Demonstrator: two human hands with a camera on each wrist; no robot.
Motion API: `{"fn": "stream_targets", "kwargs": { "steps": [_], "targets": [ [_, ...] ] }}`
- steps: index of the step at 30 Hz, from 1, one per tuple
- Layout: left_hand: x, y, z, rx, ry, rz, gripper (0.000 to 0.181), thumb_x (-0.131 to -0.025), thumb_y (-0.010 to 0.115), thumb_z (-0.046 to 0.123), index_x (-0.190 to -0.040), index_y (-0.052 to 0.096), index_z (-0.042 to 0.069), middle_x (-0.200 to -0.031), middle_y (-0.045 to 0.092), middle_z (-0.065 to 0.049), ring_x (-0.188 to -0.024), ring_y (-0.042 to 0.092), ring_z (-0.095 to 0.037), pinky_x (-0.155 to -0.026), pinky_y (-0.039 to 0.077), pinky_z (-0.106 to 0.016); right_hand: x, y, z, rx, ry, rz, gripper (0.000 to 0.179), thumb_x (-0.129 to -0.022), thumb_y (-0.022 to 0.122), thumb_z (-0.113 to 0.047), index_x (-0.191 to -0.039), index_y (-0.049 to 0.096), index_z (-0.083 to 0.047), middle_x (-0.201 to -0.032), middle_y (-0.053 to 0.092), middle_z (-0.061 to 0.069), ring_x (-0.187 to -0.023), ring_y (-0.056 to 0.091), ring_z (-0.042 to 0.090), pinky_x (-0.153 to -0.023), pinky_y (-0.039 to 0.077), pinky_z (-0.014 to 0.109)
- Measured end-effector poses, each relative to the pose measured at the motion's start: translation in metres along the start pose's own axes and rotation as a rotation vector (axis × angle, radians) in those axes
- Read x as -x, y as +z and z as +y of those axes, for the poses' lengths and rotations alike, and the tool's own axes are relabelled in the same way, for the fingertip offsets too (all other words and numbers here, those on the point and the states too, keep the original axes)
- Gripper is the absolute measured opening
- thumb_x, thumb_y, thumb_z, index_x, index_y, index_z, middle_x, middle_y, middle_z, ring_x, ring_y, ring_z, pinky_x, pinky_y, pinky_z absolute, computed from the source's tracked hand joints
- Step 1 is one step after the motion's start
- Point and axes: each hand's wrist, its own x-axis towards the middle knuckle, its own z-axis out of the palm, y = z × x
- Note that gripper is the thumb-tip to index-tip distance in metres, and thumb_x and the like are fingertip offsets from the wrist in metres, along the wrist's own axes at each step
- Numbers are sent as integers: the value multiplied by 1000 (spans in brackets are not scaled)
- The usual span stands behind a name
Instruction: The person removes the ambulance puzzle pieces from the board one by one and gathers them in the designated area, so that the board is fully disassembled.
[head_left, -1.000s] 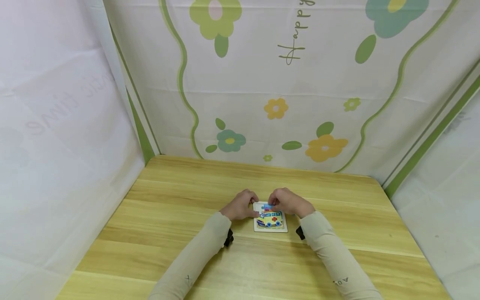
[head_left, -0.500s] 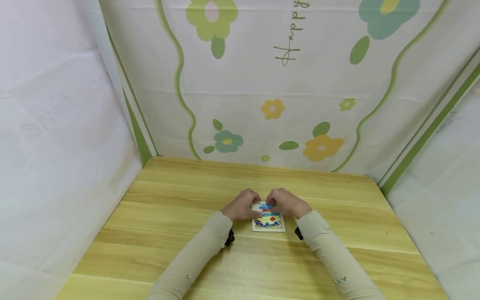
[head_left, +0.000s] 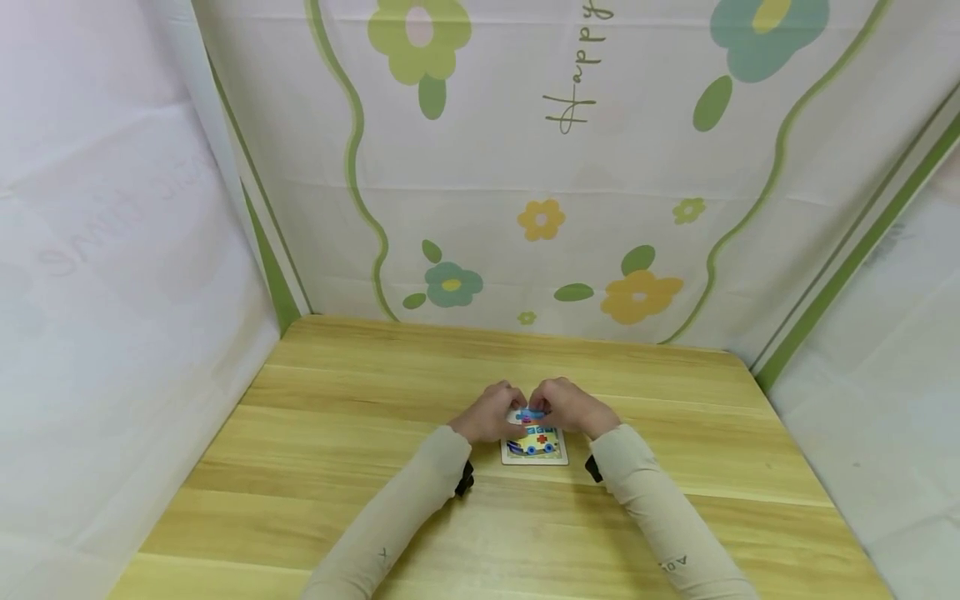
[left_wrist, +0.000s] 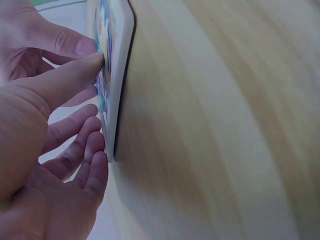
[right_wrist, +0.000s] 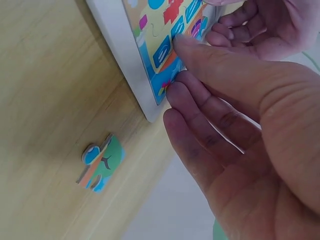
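A small jigsaw puzzle (head_left: pixel 535 452) with a yellow ambulance picture and a pale frame lies flat on the table between both hands. My left hand (head_left: pixel 491 412) holds the upper left part, its thumb on the picture and its curled fingers at the far edge in the left wrist view. A pale patch shows by the left fingers. Opposite it, my right hand (head_left: pixel 570 406) pinches at a blue and orange puzzle piece (right_wrist: pixel 167 72) near the upper edge, thumb and fingertips on either side. Whether that piece sits flush is partly hidden by the fingers.
In the right wrist view, a loose puzzle piece (right_wrist: pixel 102 162) in green, blue and orange lies on the wooden table (head_left: pixel 360 400) beside the frame. White flowered cloth (head_left: pixel 472 183) hangs behind the table's back edge, with pale cloth walls at both sides.
My left hand has slid slightly right over the puzzle's upper left corner, closer to the right hand. The right hand stays at the upper edge; the head view has shifted a little.
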Motion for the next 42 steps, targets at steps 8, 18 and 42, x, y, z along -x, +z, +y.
{"fn": "stream_targets", "kwargs": {
  "steps": [8,18,42],
  "targets": [
    [-1,-1,2,0,-46,-10,44,-90,84,19,-126,67,0,-119,62,-12,-105,56,-19,-97,51,-32,-4,1,7,-55,55,-23,16,-89,81,0,-103,76,-6,-101,74,5,-91,66,17,-84,59,35],
    [-2,-2,5,7,-51,-21,45,-90,85,19,-126,67,-1,-120,62,-14,-105,56,-19,-98,50,-32,-5,-4,5,-37,101,-69,19,-87,82,1,-103,73,-6,-100,71,5,-91,64,17,-86,58,35],
    [-4,0,1,9,-80,-17,44,-90,86,21,-125,67,1,-117,61,-9,-103,54,-16,-96,49,-31,-8,-1,18,-166,52,21,13,-102,65,-1,-99,76,-8,-95,75,3,-85,65,11,-82,58,34]
  ]
}}
